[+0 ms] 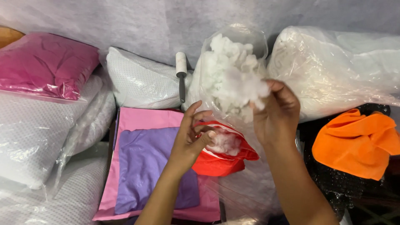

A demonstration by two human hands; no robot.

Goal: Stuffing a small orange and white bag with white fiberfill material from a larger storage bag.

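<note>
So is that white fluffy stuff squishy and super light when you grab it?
Probably very light: the right hand lifts a big tuft of white stuffing with fingertips alone. Likely squishy and floppy, since its edges look wispy. It may pull apart; a smaller clump sits by the left hand.

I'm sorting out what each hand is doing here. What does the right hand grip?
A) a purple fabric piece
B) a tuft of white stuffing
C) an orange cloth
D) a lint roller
B: the right hand pinches a tuft of white stuffing at the clear plastic bag; the orange cloth and lint roller lie untouched.
</note>
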